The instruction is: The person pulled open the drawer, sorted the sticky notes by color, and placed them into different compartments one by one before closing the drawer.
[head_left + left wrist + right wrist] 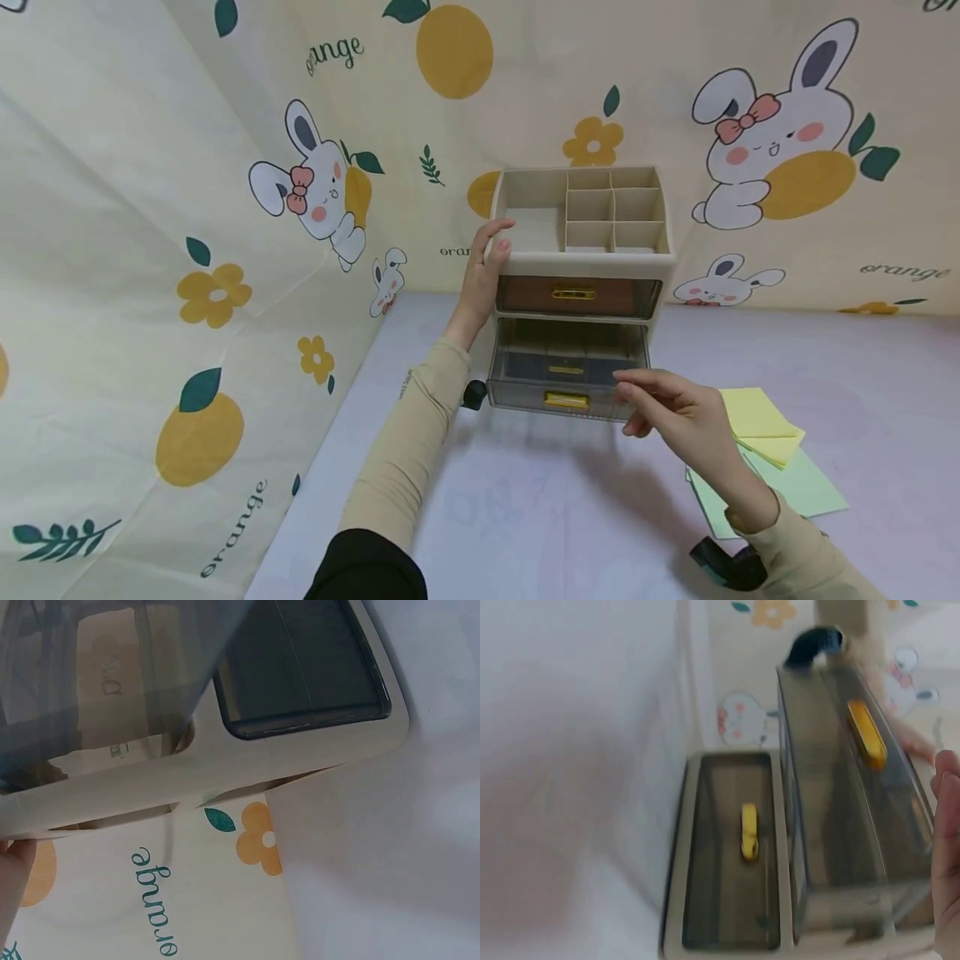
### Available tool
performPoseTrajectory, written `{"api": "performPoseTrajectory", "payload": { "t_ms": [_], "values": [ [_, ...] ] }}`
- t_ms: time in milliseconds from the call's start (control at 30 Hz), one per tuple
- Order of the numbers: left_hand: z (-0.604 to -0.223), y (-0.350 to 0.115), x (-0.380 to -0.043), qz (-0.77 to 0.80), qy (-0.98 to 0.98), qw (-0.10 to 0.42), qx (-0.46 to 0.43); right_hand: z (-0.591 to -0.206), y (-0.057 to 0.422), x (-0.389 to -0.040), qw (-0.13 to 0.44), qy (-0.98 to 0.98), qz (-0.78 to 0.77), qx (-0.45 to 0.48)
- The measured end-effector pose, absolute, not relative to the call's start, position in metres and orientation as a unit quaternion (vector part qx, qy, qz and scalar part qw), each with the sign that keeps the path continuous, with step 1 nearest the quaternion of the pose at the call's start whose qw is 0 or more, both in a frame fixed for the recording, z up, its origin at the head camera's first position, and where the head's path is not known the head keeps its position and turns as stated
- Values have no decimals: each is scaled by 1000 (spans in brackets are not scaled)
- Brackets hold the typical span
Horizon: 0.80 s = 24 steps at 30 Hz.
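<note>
A cream desk organizer (pixel 585 265) stands against the patterned backdrop, with divided compartments on top. Its clear middle drawer (pixel 525 398) sticks out at the front, empty as seen through its walls, with a gold handle (pixel 868 733). The bottom drawer (pixel 731 900) stays pushed in beneath it, as does the top drawer (pixel 525 296). My left hand (pixel 480 279) grips the organizer's upper left side, fingers bent over the rim; only its edge enters the left wrist view. Near the pulled-out drawer's front right corner hovers my right hand (pixel 686 417), fingers loosely bent, nothing visible in them.
Yellow sticky notes (pixel 761 417) and green paper sheets (pixel 806 487) lie right of the organizer, partly behind the right forearm. Rabbit-and-orange printed sheeting (pixel 600 50) covers the back and left side. The table surface (pixel 510 517) is pale lavender.
</note>
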<state>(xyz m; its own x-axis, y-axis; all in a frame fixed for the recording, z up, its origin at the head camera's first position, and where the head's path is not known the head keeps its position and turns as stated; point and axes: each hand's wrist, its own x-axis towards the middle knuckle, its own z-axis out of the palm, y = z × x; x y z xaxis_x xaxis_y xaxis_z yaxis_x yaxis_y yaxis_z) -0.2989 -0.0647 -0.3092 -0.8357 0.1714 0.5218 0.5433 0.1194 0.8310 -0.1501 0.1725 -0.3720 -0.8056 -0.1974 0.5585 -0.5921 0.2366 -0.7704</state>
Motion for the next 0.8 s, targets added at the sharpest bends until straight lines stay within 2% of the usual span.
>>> {"api": "performPoseTrajectory", "payload": {
  "t_ms": [233, 800],
  "values": [
    [-308, -64, -299, -618, -734, 149, -238, -373, 206, -160, 189, -791, 557, 171],
    [-307, -65, -297, -619, -734, 142, -241, -384, 309, -167, 114, -902, 415, 25]
  ]
}}
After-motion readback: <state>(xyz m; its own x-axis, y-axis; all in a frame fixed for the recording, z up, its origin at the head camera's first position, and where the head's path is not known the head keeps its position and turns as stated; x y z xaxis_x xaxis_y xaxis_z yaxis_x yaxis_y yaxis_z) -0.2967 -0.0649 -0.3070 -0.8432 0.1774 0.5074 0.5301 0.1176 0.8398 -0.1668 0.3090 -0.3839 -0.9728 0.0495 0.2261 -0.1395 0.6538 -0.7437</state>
